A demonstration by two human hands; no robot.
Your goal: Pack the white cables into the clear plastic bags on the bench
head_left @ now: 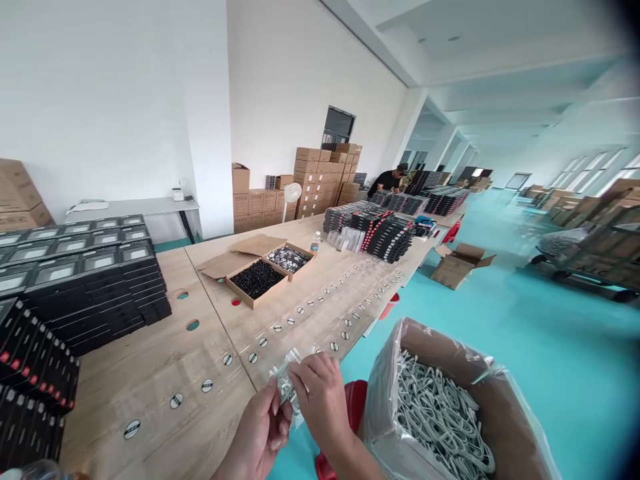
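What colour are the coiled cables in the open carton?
The cables are white, best seen in the head view.

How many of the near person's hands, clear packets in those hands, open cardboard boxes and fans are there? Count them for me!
Hands: 2 (left hand, right hand)
Clear plastic packets: 1
Open cardboard boxes: 4 (white cables, black pieces, silver pieces, floor box)
Fans: 1
Total: 8

Your left hand [256, 433] and right hand [320, 393] work close together low in the frame, fingers [304, 368] pinched inward on both. Your right forearm [353, 457] angles up from the bottom edge, your left wrist [227, 471] dropping out of shot.
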